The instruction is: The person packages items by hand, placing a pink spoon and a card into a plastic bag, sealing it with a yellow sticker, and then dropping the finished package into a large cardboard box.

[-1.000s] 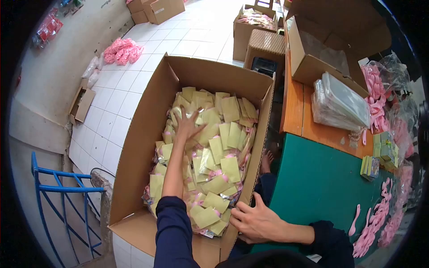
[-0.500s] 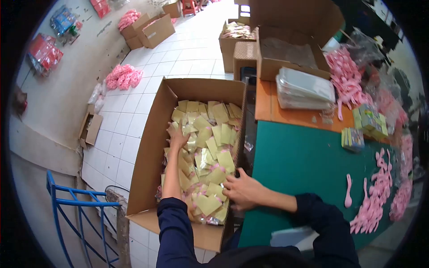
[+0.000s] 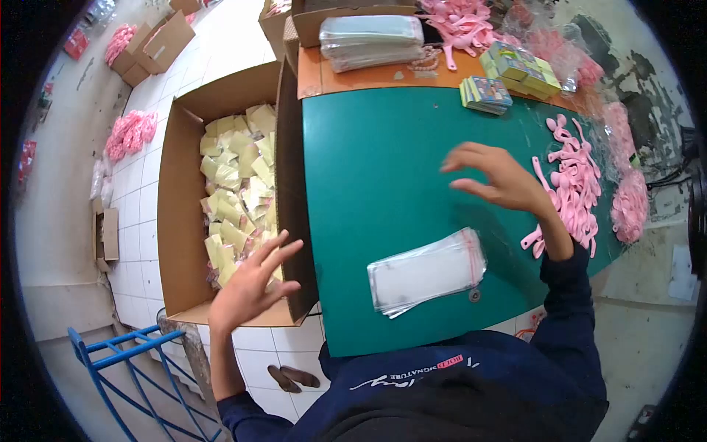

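My left hand [image 3: 258,283] is raised over the near right corner of the large cardboard box [image 3: 180,199], its fingers spread with nothing in them. Inside that box lie many clear packets with yellow cards [image 3: 236,166]. Above the green tabletop [image 3: 368,177] hovers my right hand [image 3: 497,177], empty, with thumb and fingers apart. Below it on the green surface is a fanned stack of clear plastic sleeves [image 3: 427,272]. A pile of pink spoons [image 3: 578,177] lies to the right of my right hand.
On the orange surface at the back are another stack of plastic sleeves [image 3: 372,40] and more pink spoons [image 3: 460,26]. Card bundles [image 3: 486,96] stand near its edge. A blue metal frame [image 3: 121,357] is at the lower left, and cartons [image 3: 158,48] sit on the floor.
The view has swung right toward the green table. Both hands have come away from the packets in the box; my right hand is now over the table and my left above the box's near corner.
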### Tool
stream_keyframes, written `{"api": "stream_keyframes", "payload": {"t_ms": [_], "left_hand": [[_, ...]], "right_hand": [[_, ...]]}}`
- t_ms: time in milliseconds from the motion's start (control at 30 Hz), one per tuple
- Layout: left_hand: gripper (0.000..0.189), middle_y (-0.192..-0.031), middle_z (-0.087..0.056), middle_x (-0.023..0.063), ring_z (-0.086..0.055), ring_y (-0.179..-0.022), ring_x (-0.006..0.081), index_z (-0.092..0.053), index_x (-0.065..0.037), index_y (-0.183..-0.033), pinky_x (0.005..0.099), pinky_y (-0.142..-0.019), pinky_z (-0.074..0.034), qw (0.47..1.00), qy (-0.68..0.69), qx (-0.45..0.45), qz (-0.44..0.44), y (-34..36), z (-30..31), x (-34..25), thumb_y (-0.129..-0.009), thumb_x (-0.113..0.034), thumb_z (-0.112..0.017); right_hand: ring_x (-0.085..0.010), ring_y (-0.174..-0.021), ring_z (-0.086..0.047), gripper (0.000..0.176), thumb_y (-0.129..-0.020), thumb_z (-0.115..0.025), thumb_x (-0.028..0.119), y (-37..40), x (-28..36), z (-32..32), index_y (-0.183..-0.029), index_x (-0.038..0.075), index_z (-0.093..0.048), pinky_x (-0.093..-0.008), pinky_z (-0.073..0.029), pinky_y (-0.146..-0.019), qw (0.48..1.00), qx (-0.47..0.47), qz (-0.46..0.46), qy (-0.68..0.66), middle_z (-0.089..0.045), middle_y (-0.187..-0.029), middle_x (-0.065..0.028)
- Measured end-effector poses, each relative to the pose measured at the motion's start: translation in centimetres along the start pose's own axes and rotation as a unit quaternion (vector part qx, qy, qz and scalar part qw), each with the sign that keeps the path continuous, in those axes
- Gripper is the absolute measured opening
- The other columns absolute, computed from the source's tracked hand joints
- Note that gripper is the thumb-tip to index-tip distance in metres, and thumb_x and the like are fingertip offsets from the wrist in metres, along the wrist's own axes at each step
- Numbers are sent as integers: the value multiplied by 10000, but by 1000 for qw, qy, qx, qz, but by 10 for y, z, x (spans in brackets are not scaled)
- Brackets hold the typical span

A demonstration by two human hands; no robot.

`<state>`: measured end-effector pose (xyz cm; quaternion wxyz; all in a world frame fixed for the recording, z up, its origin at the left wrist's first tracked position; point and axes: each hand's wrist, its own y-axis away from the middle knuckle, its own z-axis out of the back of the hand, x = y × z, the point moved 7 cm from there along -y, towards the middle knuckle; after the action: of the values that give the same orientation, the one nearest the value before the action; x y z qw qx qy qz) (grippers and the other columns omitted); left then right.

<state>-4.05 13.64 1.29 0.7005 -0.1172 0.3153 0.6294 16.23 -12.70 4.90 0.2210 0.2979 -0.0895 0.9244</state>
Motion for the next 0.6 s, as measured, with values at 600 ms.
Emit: {"api": "stream_keyframes", "payload": {"t_ms": [600], "left_hand": [[810,-1285,-421,180,-453,-1109,336,-303,-66,-1402,416,-910,-394,962,-12,-25,-271,-122,-144,-166,-752,-337,-702]], "right_hand": [[-190,-848,-575,366,-778,-537,-10,246,-88,25,-1139,30,-581,-287,-458,-733,820,-410,-398,39,-582,-999,-115]]}}
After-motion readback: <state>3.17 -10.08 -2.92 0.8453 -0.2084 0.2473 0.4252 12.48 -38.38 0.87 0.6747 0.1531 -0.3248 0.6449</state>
